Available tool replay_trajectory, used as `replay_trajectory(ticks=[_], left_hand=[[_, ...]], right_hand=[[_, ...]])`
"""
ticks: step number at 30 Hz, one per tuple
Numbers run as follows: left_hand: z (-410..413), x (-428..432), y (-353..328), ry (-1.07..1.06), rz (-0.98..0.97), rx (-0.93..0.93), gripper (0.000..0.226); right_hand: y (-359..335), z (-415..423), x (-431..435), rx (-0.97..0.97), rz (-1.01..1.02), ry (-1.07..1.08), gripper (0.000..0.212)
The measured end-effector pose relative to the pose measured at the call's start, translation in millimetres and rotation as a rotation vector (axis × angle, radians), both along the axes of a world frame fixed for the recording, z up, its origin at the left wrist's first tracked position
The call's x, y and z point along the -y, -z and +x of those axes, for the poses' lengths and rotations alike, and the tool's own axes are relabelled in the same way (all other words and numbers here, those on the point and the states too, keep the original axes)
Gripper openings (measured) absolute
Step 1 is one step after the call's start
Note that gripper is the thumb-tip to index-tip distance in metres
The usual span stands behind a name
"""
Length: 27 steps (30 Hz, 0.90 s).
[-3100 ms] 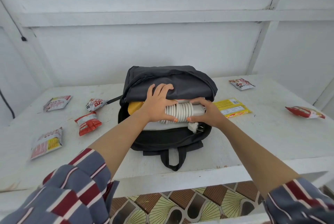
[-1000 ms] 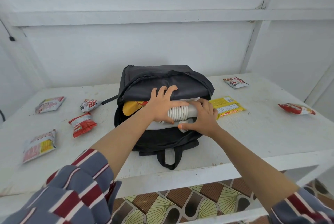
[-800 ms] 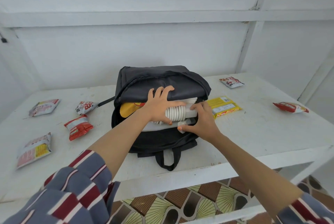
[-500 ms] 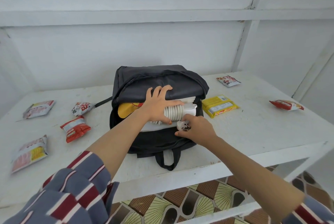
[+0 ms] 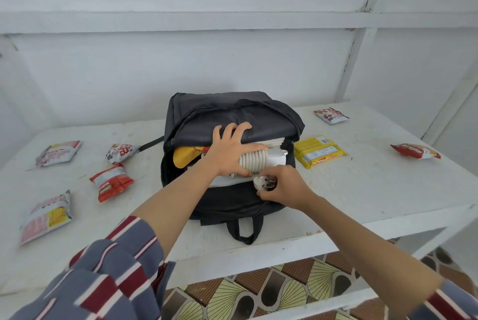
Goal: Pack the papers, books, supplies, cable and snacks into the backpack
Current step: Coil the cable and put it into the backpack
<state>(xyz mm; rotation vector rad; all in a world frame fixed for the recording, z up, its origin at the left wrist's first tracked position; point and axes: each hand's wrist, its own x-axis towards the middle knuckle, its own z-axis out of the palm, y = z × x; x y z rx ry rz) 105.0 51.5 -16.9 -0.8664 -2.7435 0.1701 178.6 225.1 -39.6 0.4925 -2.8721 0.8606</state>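
**A:** Where does the packing stand?

**B:** About midway, I'd judge. The backpack (image 5: 232,115) lies open on the table (image 5: 375,190), and the coiled white cable (image 5: 254,163) sits in its mouth, on top of what's already loaded.

**A:** And the hands?

**B:** The left hand (image 5: 230,151) clamps the coil, thumb beneath and fingers spread over it onto the flap. The right hand (image 5: 284,187) pinches the plug (image 5: 261,182) at the backpack's front lip (the loose end, not yet tucked in).

**A:** What's left?

**B:** Snacks, mostly. Four snack packets (image 5: 111,182) lie left of the backpack. To its right there are two more, plus a yellow packet (image 5: 319,151) just beside it.

**A:** Anything you can't read?

**B:** Plenty. Under the cable I see white edges (image 5: 227,182) and a yellow wrapper (image 5: 186,158), but whether they're papers, books or supplies I can't tell. The flap and both hands hide the rest of the inside.
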Motion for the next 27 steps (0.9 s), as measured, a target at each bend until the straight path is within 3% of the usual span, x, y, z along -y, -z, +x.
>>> replay_trajectory(ticks=[8,15,24,27], left_hand=[[1,0,0,-0.004,-0.003,0.006,0.071],[2,-3,2,-0.013,0.003,0.022,0.069],[6,-5,5,-0.051,-0.005,-0.036,0.068],[6,-7,4,-0.078,0.026,-0.022,0.069]], right_hand=[[3,5,7,-0.033,-0.068,-0.013,0.029],[10,0,10,-0.006,0.048,-0.051,0.037],[-5,1,-3,0.229,-0.05,-0.15,0.033],[-4,-3,-5,0.283,-0.075,-0.098,0.017]])
